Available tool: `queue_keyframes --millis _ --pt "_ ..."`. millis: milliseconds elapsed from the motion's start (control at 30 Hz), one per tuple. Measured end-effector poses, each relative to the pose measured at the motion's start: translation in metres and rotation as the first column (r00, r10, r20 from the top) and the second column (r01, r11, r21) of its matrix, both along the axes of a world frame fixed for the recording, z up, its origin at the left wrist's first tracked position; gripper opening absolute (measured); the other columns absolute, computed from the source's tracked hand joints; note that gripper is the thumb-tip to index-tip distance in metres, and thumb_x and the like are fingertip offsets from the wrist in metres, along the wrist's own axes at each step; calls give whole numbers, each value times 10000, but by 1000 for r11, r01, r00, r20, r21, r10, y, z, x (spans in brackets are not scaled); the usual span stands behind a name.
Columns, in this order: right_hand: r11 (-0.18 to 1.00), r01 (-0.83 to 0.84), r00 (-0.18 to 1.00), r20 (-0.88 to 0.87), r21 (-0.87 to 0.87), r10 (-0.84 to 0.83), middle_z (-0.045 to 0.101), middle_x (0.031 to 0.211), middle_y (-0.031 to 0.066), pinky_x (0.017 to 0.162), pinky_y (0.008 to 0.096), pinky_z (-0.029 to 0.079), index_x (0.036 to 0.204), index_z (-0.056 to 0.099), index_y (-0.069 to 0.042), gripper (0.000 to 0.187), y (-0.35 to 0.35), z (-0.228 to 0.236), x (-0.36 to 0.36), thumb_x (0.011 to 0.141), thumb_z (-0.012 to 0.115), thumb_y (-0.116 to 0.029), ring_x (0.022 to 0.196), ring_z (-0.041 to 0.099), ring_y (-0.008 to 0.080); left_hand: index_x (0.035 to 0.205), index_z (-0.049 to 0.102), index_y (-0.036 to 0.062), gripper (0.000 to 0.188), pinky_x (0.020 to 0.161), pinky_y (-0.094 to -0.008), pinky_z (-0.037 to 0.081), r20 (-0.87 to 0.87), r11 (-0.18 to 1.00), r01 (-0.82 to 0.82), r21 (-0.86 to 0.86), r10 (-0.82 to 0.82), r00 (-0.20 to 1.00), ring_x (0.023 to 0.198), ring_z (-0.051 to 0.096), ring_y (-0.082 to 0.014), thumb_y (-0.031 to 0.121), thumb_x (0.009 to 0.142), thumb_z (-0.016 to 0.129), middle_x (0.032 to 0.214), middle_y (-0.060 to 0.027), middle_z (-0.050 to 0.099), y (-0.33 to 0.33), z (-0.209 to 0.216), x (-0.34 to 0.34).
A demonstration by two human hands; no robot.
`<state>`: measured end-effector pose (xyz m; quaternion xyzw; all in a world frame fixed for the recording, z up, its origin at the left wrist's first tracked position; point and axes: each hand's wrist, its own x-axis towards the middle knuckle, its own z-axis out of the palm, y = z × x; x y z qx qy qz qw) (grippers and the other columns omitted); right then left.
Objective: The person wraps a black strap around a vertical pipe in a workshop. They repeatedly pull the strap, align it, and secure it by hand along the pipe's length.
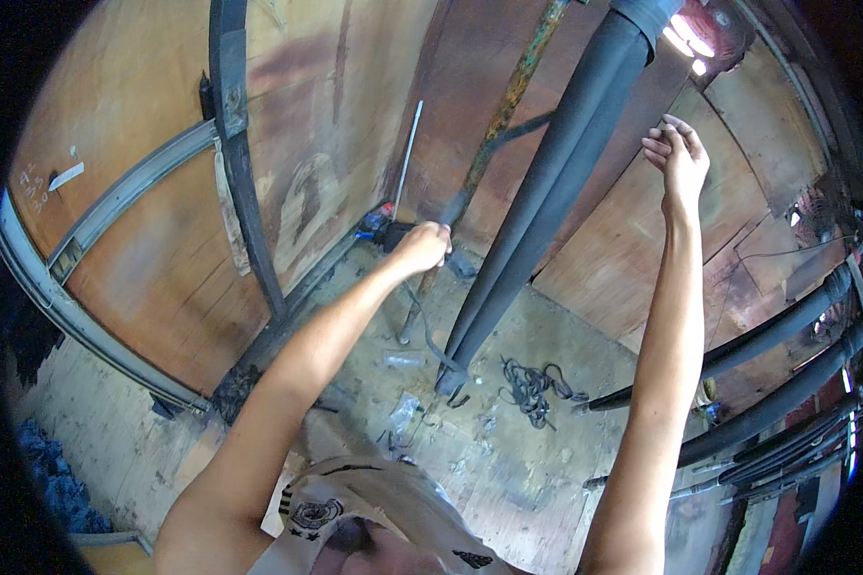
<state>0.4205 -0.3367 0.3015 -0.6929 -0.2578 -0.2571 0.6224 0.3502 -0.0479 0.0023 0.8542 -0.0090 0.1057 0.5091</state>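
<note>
Two long dark grey tubes (547,182) run side by side from the upper right down to the floor area. A band (647,17) wraps their top, and a dark strap (439,353) loops about their lower end. My left hand (424,247) is closed in a fist left of the tubes, in front of a rusty pole (508,105). The strap trails up toward this fist, which appears to grip it; the grip itself is partly hidden. My right hand (681,161) is raised right of the tubes, fingers loosely bent and apart, with nothing visible in them.
Wooden panels (355,96) wall the space, with a dark upright post (244,192) at left. Tangled dark cord (532,388) and plastic scraps (403,412) lie on the floor. More dark tubes (777,350) stretch along the right. Blue cloth (58,479) lies at lower left.
</note>
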Motion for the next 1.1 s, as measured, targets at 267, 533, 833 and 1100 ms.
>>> queue_keyframes --millis 267,533,833,1100 --pt "972 -175 964 -226 -155 138 581 1390 163 945 365 543 1490 435 -43 486 18 -69 46 1006 408 -19 1168 642 245 984 667 -21 549 689 -423 547 -173 962 145 229 -107 979 663 703 -246 385 1101 316 745 -137 720 -20 -30 50" --pt "910 -409 881 -292 -74 372 644 1161 51 999 405 464 1433 466 -57 414 23 -81 74 1040 383 -157 1088 609 186 1065 655 -80 556 825 -416 547 -475 968 247 49 -195 858 899 727 -282 416 1072 404 954 -192 756 -44 -89 65" --pt "973 -116 992 31 -200 124 642 816 31 694 284 522 1067 593 -90 72 -2 -91 83 999 596 -114 728 624 127 1006 618 30 328 683 -295 502 -352 926 267 -266 -351 868 720 625 -121 344 1057 535 793 -27 667 -44 -192 -32" --pt "950 38 988 154 -310 10 570 737 33 587 284 514 1138 590 -60 183 -9 -83 69 1016 602 -195 623 594 134 1000 670 58 410 422 -240 346 -255 918 350 -186 -389 885 455 399 -43 449 1037 554 556 72 445 -24 7 -61"
